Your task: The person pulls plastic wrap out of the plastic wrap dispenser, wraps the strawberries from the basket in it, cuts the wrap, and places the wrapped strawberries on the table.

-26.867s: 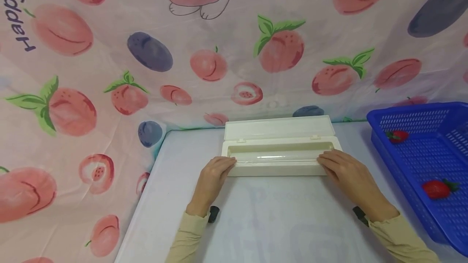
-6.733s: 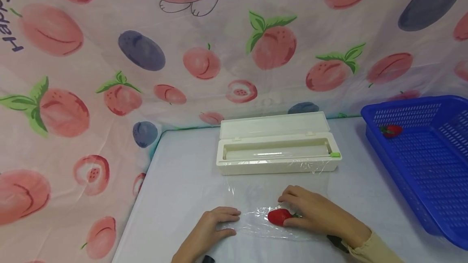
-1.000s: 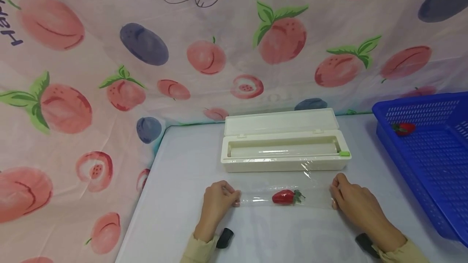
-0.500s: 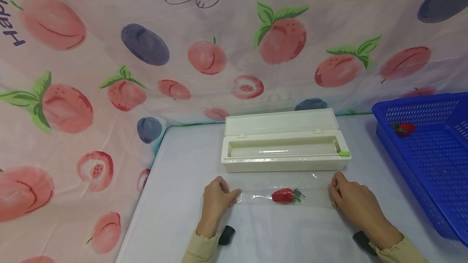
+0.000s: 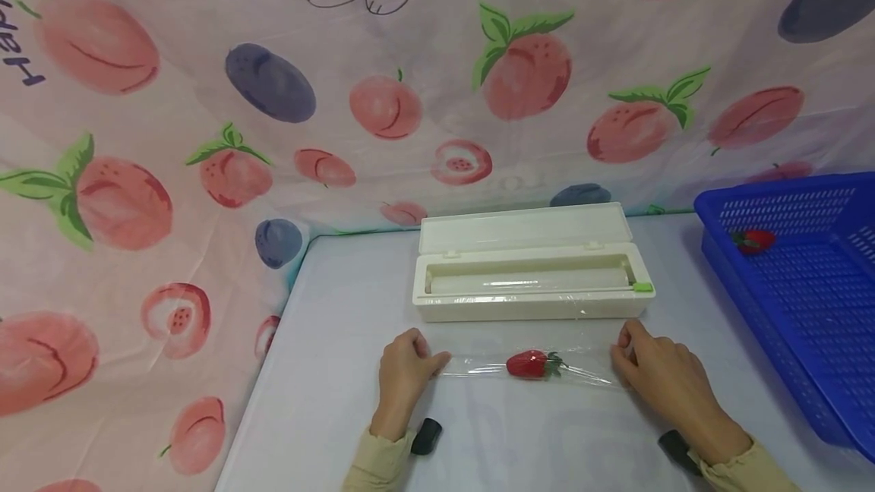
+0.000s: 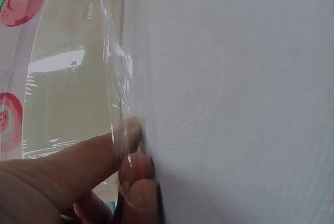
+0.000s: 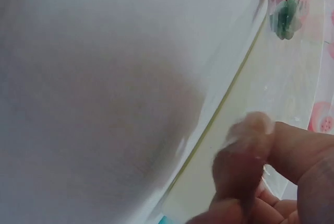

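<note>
A red strawberry [image 5: 526, 364] with green leaves lies in a fold of clear plastic wrap [image 5: 472, 364], between my two hands. My left hand [image 5: 405, 370] pinches the left end of the wrap between thumb and fingers; in the left wrist view the film [image 6: 117, 78] passes over the fingertips. At the other end my right hand [image 5: 666, 374] pinches the wrap's right side, thumb against curled fingers. Behind them stands a white wrap dispenser box [image 5: 519, 310], lid up, with the roll [image 5: 533, 280] inside. The film runs from the box toward my hands.
A green slide cutter [image 5: 642, 287] sits at the right end of the box's front rail. To the right, a blue plastic basket [image 5: 759, 359] holds another strawberry [image 5: 755, 241]. A fruit-print cloth [image 5: 403, 44] hangs behind the white table [image 5: 328, 310].
Over the last second, the strawberry and the wrap's near edge have shifted slightly toward the box, and the film is gathered narrower at the right. Earlier, the second strawberry lay in the basket.
</note>
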### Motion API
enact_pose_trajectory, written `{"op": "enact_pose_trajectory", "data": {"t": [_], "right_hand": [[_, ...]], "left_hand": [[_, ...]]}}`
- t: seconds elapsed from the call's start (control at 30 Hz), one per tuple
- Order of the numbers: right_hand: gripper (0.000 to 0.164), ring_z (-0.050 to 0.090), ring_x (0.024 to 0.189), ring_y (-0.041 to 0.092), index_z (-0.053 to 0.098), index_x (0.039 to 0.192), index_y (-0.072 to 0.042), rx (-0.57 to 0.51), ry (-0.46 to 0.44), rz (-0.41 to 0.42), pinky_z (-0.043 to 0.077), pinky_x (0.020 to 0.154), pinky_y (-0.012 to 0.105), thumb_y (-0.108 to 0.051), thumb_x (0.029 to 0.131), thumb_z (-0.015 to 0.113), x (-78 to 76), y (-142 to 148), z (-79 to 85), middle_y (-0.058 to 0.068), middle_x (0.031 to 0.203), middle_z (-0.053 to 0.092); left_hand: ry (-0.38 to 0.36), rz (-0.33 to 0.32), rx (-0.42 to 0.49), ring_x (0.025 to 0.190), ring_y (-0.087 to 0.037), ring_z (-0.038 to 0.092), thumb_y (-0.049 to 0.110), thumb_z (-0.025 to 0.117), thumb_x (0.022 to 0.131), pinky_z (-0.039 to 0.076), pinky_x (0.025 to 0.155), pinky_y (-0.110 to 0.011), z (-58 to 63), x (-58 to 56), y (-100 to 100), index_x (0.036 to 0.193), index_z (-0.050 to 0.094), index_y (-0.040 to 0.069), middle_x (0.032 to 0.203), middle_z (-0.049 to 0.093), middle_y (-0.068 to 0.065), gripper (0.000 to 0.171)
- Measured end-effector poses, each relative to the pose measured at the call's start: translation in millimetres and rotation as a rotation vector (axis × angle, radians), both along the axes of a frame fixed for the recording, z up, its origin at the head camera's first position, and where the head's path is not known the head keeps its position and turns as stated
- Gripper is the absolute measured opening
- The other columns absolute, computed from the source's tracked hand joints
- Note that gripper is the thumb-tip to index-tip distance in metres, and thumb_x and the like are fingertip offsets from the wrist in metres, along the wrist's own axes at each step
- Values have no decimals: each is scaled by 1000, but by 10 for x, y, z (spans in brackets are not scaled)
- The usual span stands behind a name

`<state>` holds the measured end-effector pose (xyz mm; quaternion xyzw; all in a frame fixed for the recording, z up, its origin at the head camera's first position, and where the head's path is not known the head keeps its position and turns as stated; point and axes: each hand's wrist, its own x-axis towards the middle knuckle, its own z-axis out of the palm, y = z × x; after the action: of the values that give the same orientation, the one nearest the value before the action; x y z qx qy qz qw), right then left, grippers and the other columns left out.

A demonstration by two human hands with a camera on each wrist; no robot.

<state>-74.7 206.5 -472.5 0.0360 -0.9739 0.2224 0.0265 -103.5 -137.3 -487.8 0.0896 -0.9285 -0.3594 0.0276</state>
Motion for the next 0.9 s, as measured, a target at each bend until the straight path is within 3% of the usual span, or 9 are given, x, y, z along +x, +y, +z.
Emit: {"op": "enact_pose_trajectory", "data": {"t": [0.23, 0.57, 0.9], "right_hand": [[11, 40, 49, 14, 52, 88, -10, 1, 24, 8, 30, 43, 30, -11, 88, 63, 12, 1, 5, -7, 57, 47], [20, 33, 47, 10, 48, 84, -18, 54, 89, 87, 22, 43, 25, -6, 89, 64, 32, -19, 49, -10, 53, 34], [22, 38, 52, 11, 50, 78, -18, 38, 71, 69, 28, 44, 26, -7, 87, 66, 11, -32, 68, -8, 61, 46]], "left_hand": [[7, 17, 38, 53, -12, 42, 11, 92, 66, 35, 49, -23, 14, 9, 8, 66, 46, 9, 58, 44, 2, 46], [38, -15, -91, 54, -12, 43, 15, 90, 68, 34, 49, -25, 39, 24, 29, 64, 51, 13, 58, 47, 5, 40], [108, -82, -90, 58, -6, 49, -3, 77, 70, 41, 53, -24, 76, 102, 100, 65, 63, 18, 63, 56, 8, 26]]}}
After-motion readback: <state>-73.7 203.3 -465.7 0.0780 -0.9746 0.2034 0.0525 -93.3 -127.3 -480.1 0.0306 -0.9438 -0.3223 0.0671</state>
